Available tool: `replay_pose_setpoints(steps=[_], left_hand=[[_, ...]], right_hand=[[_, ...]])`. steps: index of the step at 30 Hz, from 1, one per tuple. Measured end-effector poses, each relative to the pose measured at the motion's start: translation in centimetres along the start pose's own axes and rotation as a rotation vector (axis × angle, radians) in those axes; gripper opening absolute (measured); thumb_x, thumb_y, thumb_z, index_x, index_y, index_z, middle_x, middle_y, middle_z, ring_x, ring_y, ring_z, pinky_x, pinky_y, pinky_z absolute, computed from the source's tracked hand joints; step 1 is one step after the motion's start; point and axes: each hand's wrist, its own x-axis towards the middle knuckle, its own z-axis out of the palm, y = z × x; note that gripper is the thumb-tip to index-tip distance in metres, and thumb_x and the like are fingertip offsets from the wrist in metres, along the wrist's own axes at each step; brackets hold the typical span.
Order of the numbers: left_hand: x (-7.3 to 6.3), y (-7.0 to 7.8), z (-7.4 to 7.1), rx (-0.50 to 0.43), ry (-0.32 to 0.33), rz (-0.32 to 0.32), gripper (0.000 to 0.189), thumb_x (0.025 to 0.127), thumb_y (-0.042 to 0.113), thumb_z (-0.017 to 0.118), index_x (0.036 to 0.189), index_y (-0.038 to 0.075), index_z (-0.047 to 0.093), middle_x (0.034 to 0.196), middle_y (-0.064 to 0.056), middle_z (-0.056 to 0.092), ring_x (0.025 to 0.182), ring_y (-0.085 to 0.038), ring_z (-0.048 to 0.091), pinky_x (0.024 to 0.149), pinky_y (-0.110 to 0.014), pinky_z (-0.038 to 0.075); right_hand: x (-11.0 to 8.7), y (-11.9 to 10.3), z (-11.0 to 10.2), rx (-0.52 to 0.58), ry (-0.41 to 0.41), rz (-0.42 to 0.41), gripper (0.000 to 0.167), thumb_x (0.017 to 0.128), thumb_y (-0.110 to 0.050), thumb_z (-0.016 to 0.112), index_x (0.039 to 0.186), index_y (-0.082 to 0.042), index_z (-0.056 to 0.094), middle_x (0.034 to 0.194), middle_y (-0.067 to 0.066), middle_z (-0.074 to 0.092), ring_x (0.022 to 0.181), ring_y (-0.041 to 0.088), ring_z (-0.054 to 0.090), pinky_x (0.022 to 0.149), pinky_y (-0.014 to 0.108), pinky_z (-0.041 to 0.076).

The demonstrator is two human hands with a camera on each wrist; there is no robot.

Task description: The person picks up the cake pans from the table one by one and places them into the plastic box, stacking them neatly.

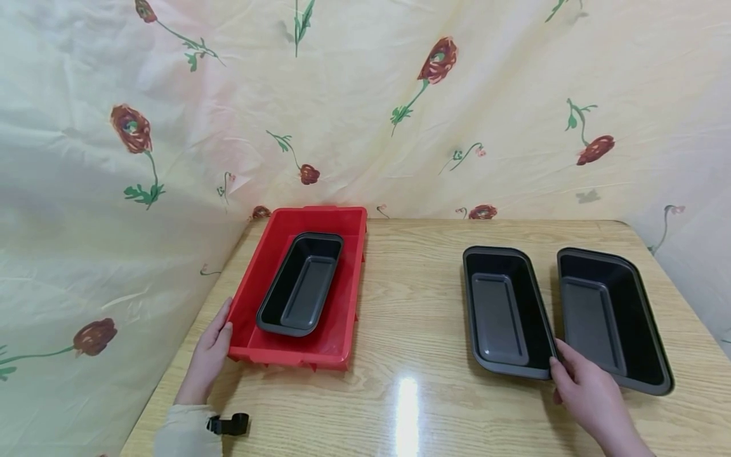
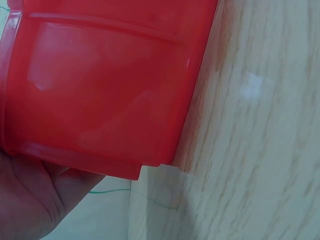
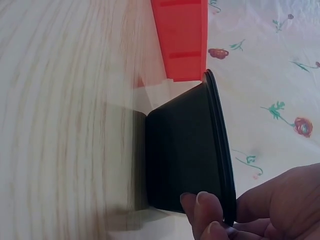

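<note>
Currently, my right hand (image 1: 591,393) pinches the near right corner of the middle pan (image 1: 502,314), just beside the right pan (image 1: 599,320) by the right edge of the table (image 1: 422,304). My left hand (image 1: 208,355) touches the red tray (image 1: 285,357) near the table's left edge, with 1 inner pan (image 1: 305,292) inside; whether it grips, I cannot tell. I judge this the grasping step; lifting would call for a firm pinch, clear of the right pan. I can read 0 brands, labels or writing.
</note>
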Motion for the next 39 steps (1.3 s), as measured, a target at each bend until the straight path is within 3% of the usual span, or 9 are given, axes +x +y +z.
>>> replay_pose_setpoints(steps=[6, 11, 13, 19, 30, 39], left_hand=[[-0.04, 0.02, 0.02, -0.006, 0.004, 0.008, 0.055, 0.107, 0.025, 0.034, 0.158, 0.026, 0.014, 0.162, -0.008, 0.016, 0.143, -0.035, 0.023, 0.101, -0.026, 0.038], [-0.05, 0.01, 0.06, -0.010, 0.005, 0.004, 0.055, 0.107, 0.026, 0.035, 0.158, 0.027, 0.014, 0.162, -0.009, 0.016, 0.142, -0.036, 0.023, 0.102, -0.036, 0.039], [-0.05, -0.03, 0.06, -0.009, 0.005, 0.006, 0.055, 0.107, 0.026, 0.035, 0.158, 0.026, 0.014, 0.162, -0.009, 0.016, 0.142, -0.036, 0.023, 0.101, -0.033, 0.039], [-0.05, -0.17, 0.04, -0.016, 0.007, 0.020, 0.055, 0.107, 0.025, 0.035, 0.158, 0.026, 0.015, 0.161, -0.009, 0.017, 0.142, -0.035, 0.023, 0.094, -0.015, 0.038], [-0.02, -0.27, 0.05, -0.012, 0.013, 0.018, 0.055, 0.107, 0.024, 0.035, 0.158, 0.026, 0.015, 0.161, -0.010, 0.018, 0.141, -0.037, 0.024, 0.089, -0.012, 0.040], [-0.10, 0.19, -0.09, -0.017, 0.000, 0.021, 0.055, 0.107, 0.022, 0.034, 0.158, 0.023, 0.013, 0.162, -0.011, 0.015, 0.142, -0.037, 0.023, 0.093, -0.015, 0.039]], right_hand=[[0.37, -0.17, -0.04, 0.072, -0.046, 0.052, 0.052, 0.105, -0.016, 0.036, 0.141, 0.021, 0.027, 0.077, 0.005, 0.064, 0.060, 0.017, 0.060, 0.053, 0.028, 0.046], [0.57, -0.16, 0.02, 0.173, -0.067, 0.097, 0.053, 0.104, -0.012, 0.037, 0.146, 0.017, 0.022, 0.079, 0.008, 0.063, 0.061, 0.019, 0.060, 0.054, 0.029, 0.050], [0.58, -0.03, 0.11, 0.226, -0.082, 0.101, 0.055, 0.104, -0.011, 0.037, 0.148, 0.015, 0.017, 0.077, 0.009, 0.061, 0.061, 0.020, 0.060, 0.056, 0.029, 0.051], [0.35, 0.30, 0.42, 0.349, -0.116, 0.077, 0.059, 0.102, -0.005, 0.038, 0.150, 0.012, 0.009, 0.070, 0.012, 0.057, 0.057, 0.020, 0.058, 0.055, 0.031, 0.051], [0.35, 0.26, 0.23, 0.512, -0.202, 0.056, 0.062, 0.104, -0.004, 0.038, 0.150, 0.012, 0.000, 0.068, 0.009, 0.055, 0.057, 0.015, 0.055, 0.054, 0.030, 0.050], [0.49, 0.09, 0.05, 0.598, -0.276, 0.009, 0.065, 0.103, -0.003, 0.037, 0.148, 0.015, -0.007, 0.067, 0.011, 0.062, 0.055, 0.013, 0.055, 0.053, 0.029, 0.050]])
